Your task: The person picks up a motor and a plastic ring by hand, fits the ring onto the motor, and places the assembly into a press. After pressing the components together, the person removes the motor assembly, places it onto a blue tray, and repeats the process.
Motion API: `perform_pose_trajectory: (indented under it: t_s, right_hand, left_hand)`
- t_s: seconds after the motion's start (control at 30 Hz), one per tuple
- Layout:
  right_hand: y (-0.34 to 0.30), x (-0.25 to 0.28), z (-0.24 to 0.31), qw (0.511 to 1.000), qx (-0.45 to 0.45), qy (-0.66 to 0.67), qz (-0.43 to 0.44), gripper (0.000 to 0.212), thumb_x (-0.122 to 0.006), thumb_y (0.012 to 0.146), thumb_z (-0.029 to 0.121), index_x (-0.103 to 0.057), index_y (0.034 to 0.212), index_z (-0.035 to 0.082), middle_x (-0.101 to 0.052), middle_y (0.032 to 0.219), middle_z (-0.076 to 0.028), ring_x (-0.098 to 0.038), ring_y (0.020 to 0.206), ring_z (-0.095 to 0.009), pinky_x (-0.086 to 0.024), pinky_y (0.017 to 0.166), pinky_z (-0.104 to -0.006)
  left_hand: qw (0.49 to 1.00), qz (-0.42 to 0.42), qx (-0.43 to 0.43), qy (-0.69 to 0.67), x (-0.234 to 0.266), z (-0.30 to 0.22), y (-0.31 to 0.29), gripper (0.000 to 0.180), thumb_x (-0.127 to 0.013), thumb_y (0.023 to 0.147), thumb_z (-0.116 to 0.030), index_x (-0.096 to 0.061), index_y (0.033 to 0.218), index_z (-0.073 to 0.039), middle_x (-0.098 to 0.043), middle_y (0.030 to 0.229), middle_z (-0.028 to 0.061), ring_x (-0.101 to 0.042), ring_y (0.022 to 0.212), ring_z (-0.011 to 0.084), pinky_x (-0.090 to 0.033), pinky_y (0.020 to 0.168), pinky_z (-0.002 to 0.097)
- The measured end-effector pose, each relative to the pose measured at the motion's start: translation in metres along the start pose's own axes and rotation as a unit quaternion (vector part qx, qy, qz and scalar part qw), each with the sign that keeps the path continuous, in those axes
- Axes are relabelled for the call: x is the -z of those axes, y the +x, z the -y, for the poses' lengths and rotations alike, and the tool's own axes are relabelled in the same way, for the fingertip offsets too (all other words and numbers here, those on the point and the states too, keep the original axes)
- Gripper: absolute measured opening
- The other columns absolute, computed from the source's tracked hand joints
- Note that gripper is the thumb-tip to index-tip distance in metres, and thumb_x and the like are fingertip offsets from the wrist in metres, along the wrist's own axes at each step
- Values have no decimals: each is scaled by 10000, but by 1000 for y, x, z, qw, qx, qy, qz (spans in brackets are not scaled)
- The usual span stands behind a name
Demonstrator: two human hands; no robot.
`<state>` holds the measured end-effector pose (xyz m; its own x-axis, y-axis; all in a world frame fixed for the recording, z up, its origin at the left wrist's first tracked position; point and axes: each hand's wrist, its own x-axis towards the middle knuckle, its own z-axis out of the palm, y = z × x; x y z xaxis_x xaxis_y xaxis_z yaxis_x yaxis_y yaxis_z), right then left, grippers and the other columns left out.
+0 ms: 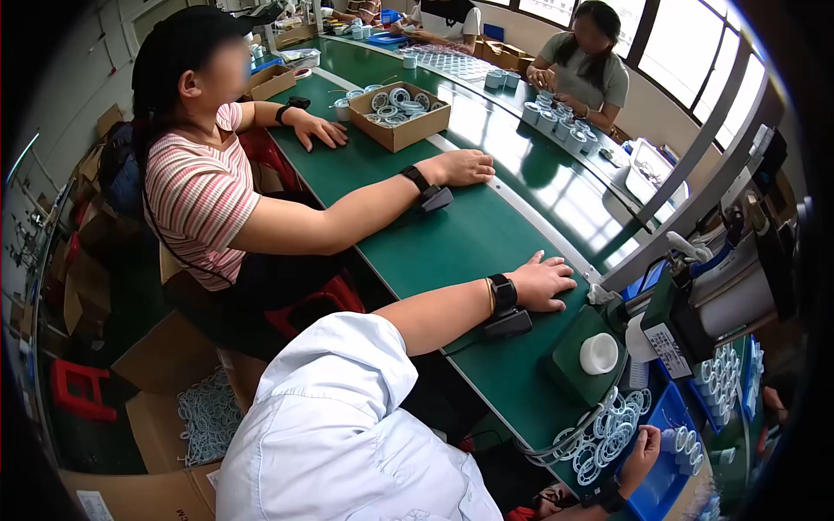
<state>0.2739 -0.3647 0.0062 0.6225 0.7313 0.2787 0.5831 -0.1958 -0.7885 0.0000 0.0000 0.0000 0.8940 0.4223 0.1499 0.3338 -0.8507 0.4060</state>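
My left hand (543, 282) lies flat on the green tabletop (504, 226), fingers spread, with nothing in it. Its arm comes out of a pale blue sleeve and wears a black wrist strap with a small box. At the lower right, my right hand (641, 456) is raised with curled fingers pressed together. What they hold, if anything, is hidden. Beside it lies a heap of pale blue plastic rings (612, 434). On its other side is a blue tray (651, 495) with pale round parts (684, 447). A green machine base with a white round knob (599, 354) stands between my hands.
A co-worker in a striped shirt (200, 200) sits at the left, hands resting on the table. A cardboard box (400, 130) there holds rings. Another person (591, 69) handles pale cups across the table. A machine (730, 295) rises at right; a carton (156, 434) of rings stands lower left.
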Motion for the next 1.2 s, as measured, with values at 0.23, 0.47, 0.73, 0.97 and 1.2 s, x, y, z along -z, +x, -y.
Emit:
perform_pose_trajectory:
  t_s: [0.23, 0.47, 0.73, 0.97, 1.2]
  right_hand:
    - [-2, -10, 17, 1000, -25, -8, 0, 114, -497, 951, 105, -550, 907, 14, -475, 803, 10, -398, 743, -78, -339, 681, -218]
    - [-10, -5, 26, 998, -59, -10, -4, 120, -498, 955, 113, -556, 904, 20, -465, 793, 29, -380, 717, -62, -320, 655, -210]
    - [-7, -8, 16, 1000, -19, 13, -8, 127, -497, 960, 120, -557, 907, 22, -461, 785, 37, -365, 697, -53, -308, 634, -209]
    - [-7, -8, 22, 999, -35, 0, 5, 140, -494, 967, 136, -554, 909, 23, -489, 823, 13, -427, 779, -76, -355, 744, -213]
    - [-8, -8, 14, 1000, -10, 2, -9, 124, -492, 962, 122, -558, 916, 27, -461, 793, 37, -349, 688, -54, -293, 619, -206]
  left_hand:
    - [1000, 10, -6, 8, 7, 1, -10, 575, -601, 862, -438, -488, 1355, -164, -403, 1441, 113, -276, 1399, 326, -211, 1085, 648]
    - [1000, -3, -10, 23, 0, 3, -4, 570, -593, 871, -444, -488, 1353, -160, -400, 1443, 113, -272, 1400, 330, -205, 1084, 652]
    - [1000, 3, -1, 30, 2, 3, -6, 573, -591, 874, -446, -478, 1359, -164, -394, 1447, 113, -266, 1403, 331, -201, 1086, 652]
    - [999, 4, -1, 33, 2, 5, -6, 577, -598, 870, -445, -475, 1360, -165, -392, 1447, 112, -268, 1403, 332, -201, 1089, 650]
    - [1000, 0, 0, 22, -1, 4, -6, 571, -598, 870, -445, -482, 1354, -165, -396, 1443, 114, -275, 1399, 332, -204, 1087, 650]
